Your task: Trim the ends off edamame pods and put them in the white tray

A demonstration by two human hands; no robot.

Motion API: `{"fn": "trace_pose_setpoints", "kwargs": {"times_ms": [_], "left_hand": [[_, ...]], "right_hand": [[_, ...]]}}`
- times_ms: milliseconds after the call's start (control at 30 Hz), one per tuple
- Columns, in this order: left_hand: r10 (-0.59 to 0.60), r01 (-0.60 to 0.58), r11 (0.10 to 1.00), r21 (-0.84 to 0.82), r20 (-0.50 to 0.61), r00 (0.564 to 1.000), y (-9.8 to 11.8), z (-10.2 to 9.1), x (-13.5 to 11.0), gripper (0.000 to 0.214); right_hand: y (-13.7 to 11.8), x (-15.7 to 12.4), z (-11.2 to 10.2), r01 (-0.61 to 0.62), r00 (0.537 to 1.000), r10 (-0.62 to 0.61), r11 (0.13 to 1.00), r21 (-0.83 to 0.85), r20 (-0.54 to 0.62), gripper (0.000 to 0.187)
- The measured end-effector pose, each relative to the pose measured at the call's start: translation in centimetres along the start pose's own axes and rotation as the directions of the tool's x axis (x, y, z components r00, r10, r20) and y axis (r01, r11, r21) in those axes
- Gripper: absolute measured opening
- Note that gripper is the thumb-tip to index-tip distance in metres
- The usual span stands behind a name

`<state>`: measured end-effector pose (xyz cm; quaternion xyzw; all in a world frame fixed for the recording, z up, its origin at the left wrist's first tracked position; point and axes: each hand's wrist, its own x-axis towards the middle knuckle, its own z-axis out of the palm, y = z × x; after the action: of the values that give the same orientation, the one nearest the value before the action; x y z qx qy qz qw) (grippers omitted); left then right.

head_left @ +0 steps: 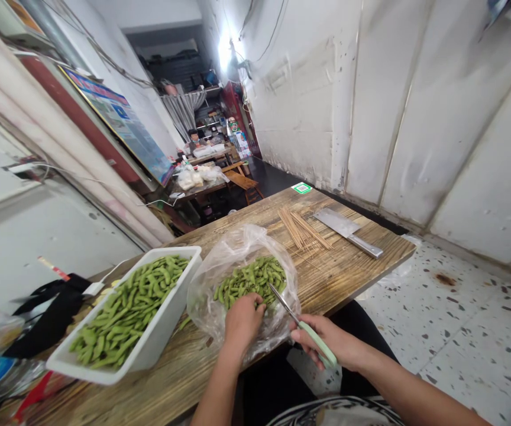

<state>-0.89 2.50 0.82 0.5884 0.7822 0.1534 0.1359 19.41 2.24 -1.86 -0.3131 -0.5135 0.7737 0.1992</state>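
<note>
- The left hand (pixel 243 322) curls its fingers at the near edge of the green pods (pixel 246 281); whether it pinches 1 of them I can't make out.
- The right hand (pixel 338 343) wraps around the pale green handle of the scissors (pixel 311 334), metal blades pointing at the pods.
- The scissors look light and rigid; the handle is the place to hold, well back from the tips.
- Those pods lie loose inside the plastic bag (pixel 242 236). Each is probably light, firm but bendable, perhaps slick if damp; a fingertip pinch at mid-pod should leave both ends free.
- The bag seems thin, floppy and easily nicked; its gathered rim is the better grip.
- Left of it, the white tub (pixel 167 316) of more pods is likely heavy, best lifted by 2 opposite rims.
- Farther right on the wooden table (pixel 335 269) lie thin sticks (pixel 297 228) and a cleaver (pixel 339 225).
</note>
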Motion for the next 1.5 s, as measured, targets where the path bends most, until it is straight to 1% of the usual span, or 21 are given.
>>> {"fn": "trace_pose_setpoints", "kwargs": {"times_ms": [100, 167, 233, 333, 433, 533, 633, 700, 767, 833, 933, 1000, 1033, 1067, 1167, 1267, 1400, 1500], "left_hand": [[0.013, -0.014, 0.980, -0.198, -0.006, 1.000, -0.7, 0.0, 0.1, 0.015], [0.025, -0.031, 0.934, -0.356, -0.023, 0.999, -0.9, -0.1, 0.0, 0.018], [0.023, -0.028, 0.885, -0.465, -0.016, 1.000, -0.8, -0.3, -0.2, 0.022], [0.027, -0.005, 0.843, -0.538, 0.034, 0.999, -0.4, -0.7, -0.7, 0.025], [0.068, -0.016, 0.812, -0.583, 0.068, 0.995, 0.0, -1.1, -1.0, 0.026], [0.094, -0.007, 0.788, -0.615, 0.110, 0.989, 0.0, -1.3, -1.2, 0.030], [0.039, 0.075, 0.736, -0.673, 0.152, 0.988, -0.1, -1.0, -1.3, 0.037], [-0.027, 0.137, 0.660, -0.739, 0.159, 0.987, 0.0, -0.6, -1.4, 0.041], [-0.106, 0.177, 0.555, -0.813, 0.142, 0.984, 0.3, -0.1, -1.4, 0.044], [-0.170, 0.192, 0.442, -0.876, 0.128, 0.977, 0.6, 0.1, -1.3, 0.045], [-0.200, 0.199, 0.300, -0.933, 0.142, 0.969, 1.0, 0.1, -1.2, 0.045], [-0.196, 0.196, 0.253, -0.948, 0.148, 0.969, 1.1, 0.0, -1.2, 0.047], [-0.195, 0.192, 0.253, -0.948, 0.145, 0.970, 1.1, -0.1, -1.2, 0.048], [-0.190, 0.187, 0.272, -0.944, 0.138, 0.972, 1.0, -0.1, -1.3, 0.050], [-0.135, 0.162, 0.385, -0.909, 0.118, 0.984, 0.8, -0.1, -1.4, 0.053], [-0.067, 0.124, 0.491, -0.862, 0.105, 0.992, 0.6, 0.0, -1.6, 0.051], [-0.064, 0.089, 0.619, -0.781, 0.063, 0.996, 0.7, -0.1, -1.8, 0.048], [-0.054, 0.077, 0.653, -0.753, 0.055, 0.997, 0.9, 0.0, -1.9, 0.040]], "right_hand": [[0.5, 0.0, -0.1, -0.009, 0.999, 0.010, 1.000, -0.025, 0.032, 0.044], [0.7, 0.0, -0.1, -0.009, 0.999, 0.011, 0.999, -0.046, 0.045, 0.044], [0.7, 0.0, -0.1, 0.001, 0.999, 0.003, 0.997, -0.076, 0.049, 0.046], [0.4, 0.0, -0.1, 0.026, 0.999, -0.018, 0.987, -0.156, 0.050, 0.046], [-0.1, -0.1, -0.1, 0.043, 0.998, -0.031, 0.975, -0.217, 0.057, 0.045], [-0.6, -0.2, 0.0, 0.068, 0.997, -0.057, 0.975, -0.214, 0.056, 0.042], [-0.8, -0.2, 0.3, 0.069, 0.997, -0.063, 0.980, -0.187, 0.036, 0.039], [-0.8, -0.1, 0.5, 0.046, 0.999, -0.045, 0.986, -0.162, 0.006, 0.039], [-0.7, 0.1, 0.7, 0.015, 0.999, -0.019, 0.990, -0.140, -0.027, 0.040], [-0.5, 0.4, 0.8, -0.001, 0.999, -0.004, 0.994, -0.111, -0.045, 0.041], [-0.3, 0.7, 0.6, 0.015, 0.999, -0.018, 0.998, -0.060, -0.037, 0.043], [-0.2, 0.7, 0.4, 0.028, 0.999, -0.030, 0.999, -0.047, -0.033, 0.045], [-0.2, 0.6, 0.3, 0.035, 0.999, -0.037, 0.998, -0.057, -0.031, 0.046], [-0.2, 0.6, 0.2, 0.048, 0.999, -0.050, 0.996, -0.076, -0.023, 0.047], [-0.4, 0.3, -0.1, 0.105, 0.994, -0.103, 0.983, -0.147, 0.022, 0.047], [-0.9, 0.0, -0.1, 0.118, 0.993, -0.112, 0.975, -0.189, 0.043, 0.048], [-1.8, -0.3, -0.1, 0.122, 0.992, -0.118, 0.954, -0.272, 0.032, 0.047], [-2.4, -0.4, -0.1, 0.149, 0.989, -0.144, 0.935, -0.322, 0.039, 0.045]]}}
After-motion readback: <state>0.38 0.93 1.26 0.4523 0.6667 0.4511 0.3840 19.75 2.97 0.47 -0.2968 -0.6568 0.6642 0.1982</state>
